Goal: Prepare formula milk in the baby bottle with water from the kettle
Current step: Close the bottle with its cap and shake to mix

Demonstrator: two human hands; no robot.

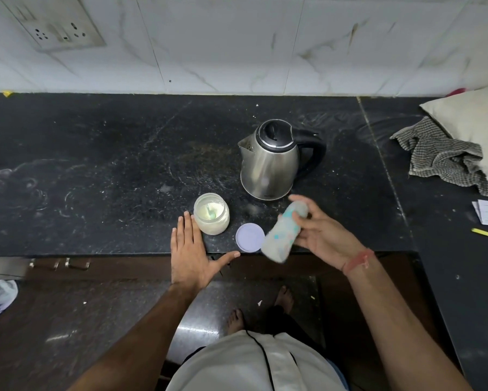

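Nearest the camera, a pale shirt [254, 362] filled the bottom edge, with bare feet [261, 309] on the dark floor beyond it. Both forearms reached out to the near edge of the black worktop [96, 165]. The left hand [193, 253] lay flat with straight fingers, its fingertips just beside the open jar [211, 213] of pale powder, where a green scoop [210, 212] showed. The right hand [320, 231] had its grip curled round the bottle [283, 231], held tilted above the worktop edge and smeared by motion blur. A lilac lid [250, 237] lay flat between jar and bottle. Farther off and slightly right stood the steel kettle [269, 160], lid shut, spout to the left.

Judging from this, the task looked well along: the bottle appeared milky, which suggested water and powder were already in and it was being shaken. Closing the jar with the lid probably remained.

Blur hid whether the bottle had its teat or cap on, and its contents could not be read with certainty. At far right, a checked cloth [443, 158] was draped over a cream pillow [479, 119] that was cut off by the frame.
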